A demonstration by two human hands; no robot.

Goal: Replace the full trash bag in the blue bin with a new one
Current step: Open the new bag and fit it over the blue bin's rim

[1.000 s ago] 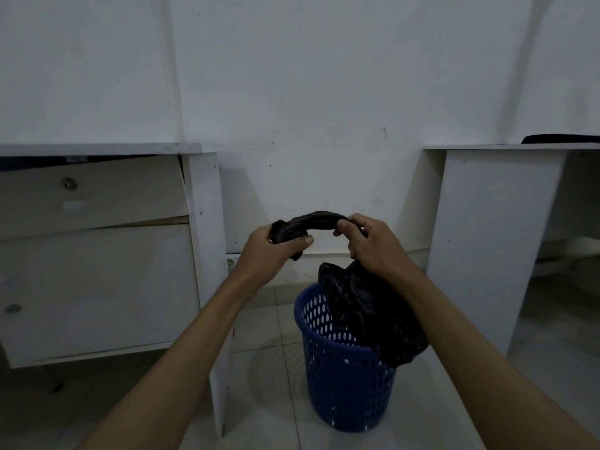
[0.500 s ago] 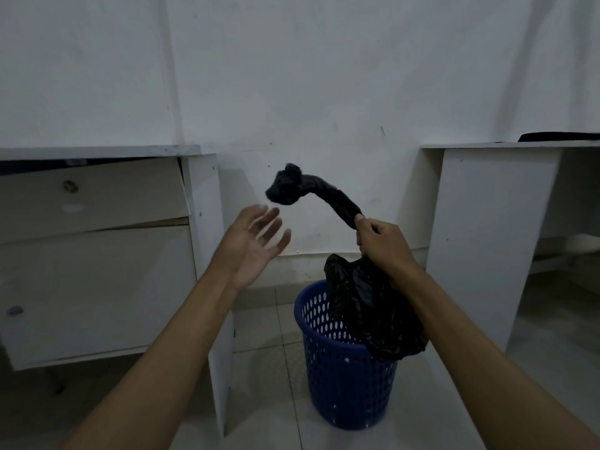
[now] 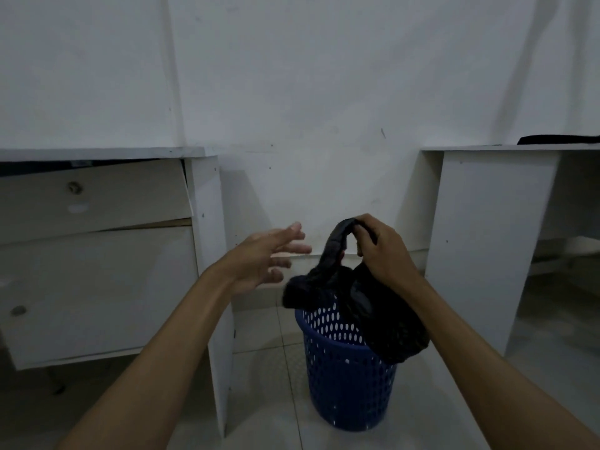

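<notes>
A black trash bag (image 3: pixel 386 319) hangs above the blue perforated bin (image 3: pixel 349 381), which stands on the tiled floor between two white desks. My right hand (image 3: pixel 380 248) grips the bag's twisted neck, which loops over my fingers and droops down to the left. My left hand (image 3: pixel 269 254) hovers just left of that loop with its fingers spread, touching nothing. The bag's body partly hides the bin's right rim.
A white desk with two drawers (image 3: pixel 97 248) stands on the left, its side panel (image 3: pixel 211 287) close to the bin. Another white desk (image 3: pixel 487 238) stands on the right with a dark item (image 3: pixel 558 139) on top. A white wall is behind.
My left hand let go of the bag's twisted end a second ago. That end swung up, then fell into a drooping loop over my right hand, which dropped slightly.
</notes>
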